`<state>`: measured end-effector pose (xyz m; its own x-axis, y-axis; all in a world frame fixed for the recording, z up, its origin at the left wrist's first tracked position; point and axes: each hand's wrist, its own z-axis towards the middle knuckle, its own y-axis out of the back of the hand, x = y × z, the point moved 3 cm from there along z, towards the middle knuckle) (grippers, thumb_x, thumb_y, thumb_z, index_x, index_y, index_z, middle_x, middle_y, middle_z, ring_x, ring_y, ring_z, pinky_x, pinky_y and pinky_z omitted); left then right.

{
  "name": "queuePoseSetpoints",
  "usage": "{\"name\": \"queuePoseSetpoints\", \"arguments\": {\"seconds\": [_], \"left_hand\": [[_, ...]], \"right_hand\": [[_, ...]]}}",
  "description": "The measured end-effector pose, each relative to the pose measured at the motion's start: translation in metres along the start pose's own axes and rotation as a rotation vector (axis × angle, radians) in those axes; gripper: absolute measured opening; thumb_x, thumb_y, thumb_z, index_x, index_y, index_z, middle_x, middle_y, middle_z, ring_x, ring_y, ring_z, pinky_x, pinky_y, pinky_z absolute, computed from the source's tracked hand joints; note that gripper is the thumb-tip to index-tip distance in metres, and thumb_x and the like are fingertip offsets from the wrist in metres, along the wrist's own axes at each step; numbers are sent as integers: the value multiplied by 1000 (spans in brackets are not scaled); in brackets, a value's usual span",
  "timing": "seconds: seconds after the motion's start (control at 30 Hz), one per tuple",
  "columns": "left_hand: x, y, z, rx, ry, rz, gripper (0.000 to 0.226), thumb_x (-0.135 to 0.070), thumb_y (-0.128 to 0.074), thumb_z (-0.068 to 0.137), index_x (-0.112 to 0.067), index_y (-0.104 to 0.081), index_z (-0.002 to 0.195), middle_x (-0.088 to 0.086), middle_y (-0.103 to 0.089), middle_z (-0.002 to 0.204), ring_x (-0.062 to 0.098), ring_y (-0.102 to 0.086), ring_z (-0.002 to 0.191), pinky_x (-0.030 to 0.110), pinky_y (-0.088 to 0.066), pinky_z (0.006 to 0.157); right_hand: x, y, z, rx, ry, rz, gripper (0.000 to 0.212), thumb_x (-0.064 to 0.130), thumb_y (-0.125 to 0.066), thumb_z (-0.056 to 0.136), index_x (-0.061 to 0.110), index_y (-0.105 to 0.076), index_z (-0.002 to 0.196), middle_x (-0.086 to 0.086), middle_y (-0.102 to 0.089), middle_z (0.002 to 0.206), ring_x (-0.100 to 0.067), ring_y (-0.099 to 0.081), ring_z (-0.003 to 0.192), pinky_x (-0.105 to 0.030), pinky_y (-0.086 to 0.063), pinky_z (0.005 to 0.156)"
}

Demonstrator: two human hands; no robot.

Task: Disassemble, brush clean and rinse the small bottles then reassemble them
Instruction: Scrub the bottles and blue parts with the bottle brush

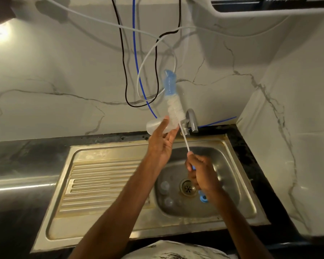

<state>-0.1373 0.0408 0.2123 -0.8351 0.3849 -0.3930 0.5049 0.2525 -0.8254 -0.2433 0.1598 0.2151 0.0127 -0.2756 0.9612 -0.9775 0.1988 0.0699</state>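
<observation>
The steel sink (105,217) is nearest, with its ribbed draining board on the left and the basin on the right. Two or three small clear bottle parts (165,187) lie on the basin floor just left of the drain (187,188); they are too blurred to say which parts they are.

Over the drain, the right hand (201,174) is clenched around the blue handle of the bottle brush (173,113), and the handle's looped end pokes out below the fist. From that fist the thin white stem slants up and away to a white bristle head topped with a blue sponge tip.

Further back and to the left, the left hand (161,144) is raised above the sink's rear rim. It holds a small clear bottle (153,126) between the thumb and nearly straight fingers. The bottle lies sideways, rounded end to the left. Its right end meets the lowest bristles, though I cannot tell whether the brush is inside.

Just behind stands the tap (192,119). Black, blue and white lines (134,43) hang down the marble wall (54,71).
</observation>
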Motion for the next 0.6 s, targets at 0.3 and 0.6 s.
{"name": "queuePoseSetpoints", "arguments": {"seconds": [0.3, 0.6], "left_hand": [[-14, -6, 5, -38, -68, 3, 58, -6, -79, 83, 2, -55, 136, 24, -71, 119, 32, -73, 106, 29, -62, 73], [-13, -3, 15, -54, -79, 17, 63, -5, -82, 81, 2, -53, 137, 26, -70, 121, 34, -72, 108, 32, -62, 75]], "right_hand": [[-6, -3, -7, 34, 11, 2, 48, 29, -42, 108, 9, -47, 64, 4, -33, 45, -3, -27, 34, -15, -20, 35], [-7, -8, -8, 64, 46, 21, 49, 28, -43, 108, 10, -47, 63, 6, -33, 44, -1, -27, 34, -14, -20, 35]]}}
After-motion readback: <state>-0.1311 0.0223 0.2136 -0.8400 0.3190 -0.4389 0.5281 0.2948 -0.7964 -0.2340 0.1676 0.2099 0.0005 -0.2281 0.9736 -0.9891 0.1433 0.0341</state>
